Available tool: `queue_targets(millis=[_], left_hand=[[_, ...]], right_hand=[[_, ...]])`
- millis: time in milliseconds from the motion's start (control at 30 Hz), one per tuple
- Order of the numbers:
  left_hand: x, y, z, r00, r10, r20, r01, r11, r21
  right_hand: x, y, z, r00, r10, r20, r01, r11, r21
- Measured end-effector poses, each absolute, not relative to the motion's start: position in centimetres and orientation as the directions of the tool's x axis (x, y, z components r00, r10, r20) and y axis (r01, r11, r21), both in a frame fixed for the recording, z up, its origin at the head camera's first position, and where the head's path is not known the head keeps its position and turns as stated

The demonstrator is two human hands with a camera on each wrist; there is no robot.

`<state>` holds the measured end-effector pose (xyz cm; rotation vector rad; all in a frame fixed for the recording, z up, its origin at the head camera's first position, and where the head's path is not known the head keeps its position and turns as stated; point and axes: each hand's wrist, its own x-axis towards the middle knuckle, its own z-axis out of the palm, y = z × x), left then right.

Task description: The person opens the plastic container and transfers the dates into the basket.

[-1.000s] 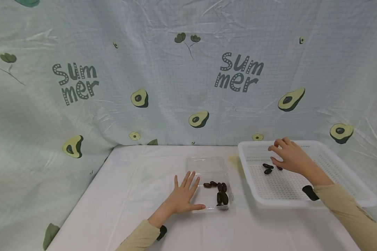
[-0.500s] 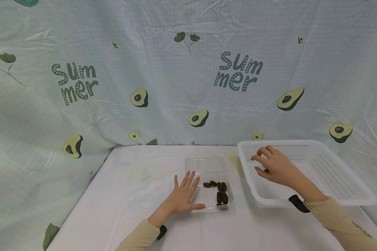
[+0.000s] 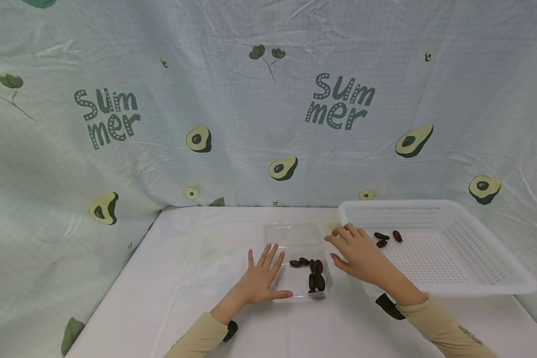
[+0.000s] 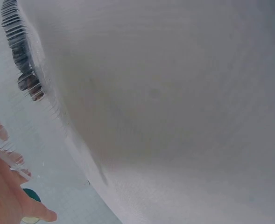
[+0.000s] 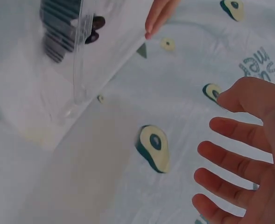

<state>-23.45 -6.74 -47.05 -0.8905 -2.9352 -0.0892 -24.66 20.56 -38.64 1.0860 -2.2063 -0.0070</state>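
My left hand (image 3: pixel 261 283) is spread flat at the left side of a clear plastic clamshell box (image 3: pixel 297 292), fingers straight. Dark brown dates (image 3: pixel 319 282) lie inside, mostly along the box's right side and back. Between the box and the white basket hovers my right hand (image 3: pixel 360 254), its fingers loosely bent. The right wrist view shows nothing between the thumb and fingers (image 5: pixel 233 161). Three dates (image 3: pixel 397 236) lie in the basket's far left part. In the left wrist view, the left hand (image 4: pixel 6 196) appears at the lower left, near the box's ribbed wall.
The white perforated basket (image 3: pixel 496 289) stands on the right of the white table (image 3: pixel 197 258). The box's clear lid (image 3: pixel 293 233) lies folded back behind it. A patterned curtain (image 3: pixel 241 109) hangs behind the table.
My right hand has moved left and toward me, out from over the basket toward the box, uncovering the dates there. The left hand has stayed in place.
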Motion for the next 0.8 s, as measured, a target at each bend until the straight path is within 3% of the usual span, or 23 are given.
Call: queue_targets(millis=[600,800], left_hand=[[-23.6,-6.8,-47.6,-0.821,0.558,0.122,0.569,0.817,0.088],[-23.6,-6.9,-47.6,-0.823,0.552,0.131,0.564,0.822,0.079]], right_hand=[[-25.9,15.1,-43.9,-0.51,-0.738,0.442,-0.669,0.664,0.336],[-27.1,14.2,-46.0,-0.496,-0.764,0.413,-0.688,0.636,0.35]])
